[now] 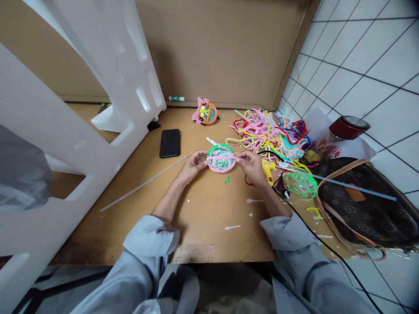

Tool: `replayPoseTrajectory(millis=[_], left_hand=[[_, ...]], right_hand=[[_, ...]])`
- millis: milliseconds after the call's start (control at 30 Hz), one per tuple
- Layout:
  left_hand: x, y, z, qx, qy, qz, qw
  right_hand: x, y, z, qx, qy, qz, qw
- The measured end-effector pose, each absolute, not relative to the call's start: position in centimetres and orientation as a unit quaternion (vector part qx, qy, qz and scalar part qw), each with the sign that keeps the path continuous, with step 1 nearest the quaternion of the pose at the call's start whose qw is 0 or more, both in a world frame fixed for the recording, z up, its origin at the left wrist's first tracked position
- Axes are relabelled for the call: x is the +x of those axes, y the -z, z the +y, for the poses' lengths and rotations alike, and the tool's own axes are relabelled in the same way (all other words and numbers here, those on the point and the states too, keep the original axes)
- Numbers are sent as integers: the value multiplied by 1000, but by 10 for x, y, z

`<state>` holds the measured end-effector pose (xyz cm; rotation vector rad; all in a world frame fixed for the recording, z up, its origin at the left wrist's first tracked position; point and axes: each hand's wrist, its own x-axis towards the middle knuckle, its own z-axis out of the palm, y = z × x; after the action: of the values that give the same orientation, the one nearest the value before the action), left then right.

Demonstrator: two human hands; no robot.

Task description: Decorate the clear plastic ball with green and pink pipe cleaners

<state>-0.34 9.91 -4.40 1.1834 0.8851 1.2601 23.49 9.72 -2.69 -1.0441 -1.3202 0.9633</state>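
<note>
My left hand [195, 164] pinches the left edge of a round piece with a green and pink rim [221, 165]. At its opposite edge, my right hand [250, 165] grips it between thumb and fingers. The piece looks partly see-through, with white and green streaks inside and a pink strip running across its middle between my hands. Its top rim is green, its lower rim pink. A small green scrap [227, 179] lies on the table just below it. Beside my right forearm is a yellow glue gun [268, 171], partly hidden by that arm.
A heap of coloured pipe cleaners [268, 133] lies behind my right hand. Farther right are a green round piece [301, 185] and a brown handbag [366, 205]. A black phone [170, 143], a glue stick [144, 183] and an orange-and-pink figure [205, 112] lie leftward and behind.
</note>
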Motion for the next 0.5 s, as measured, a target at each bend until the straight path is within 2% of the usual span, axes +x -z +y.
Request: replayPoseTrajectory(millis=[500], left_hand=[[-13, 40, 99, 493, -524, 367, 590]], right_hand=[[235, 28, 92, -437, -431, -577, 538]])
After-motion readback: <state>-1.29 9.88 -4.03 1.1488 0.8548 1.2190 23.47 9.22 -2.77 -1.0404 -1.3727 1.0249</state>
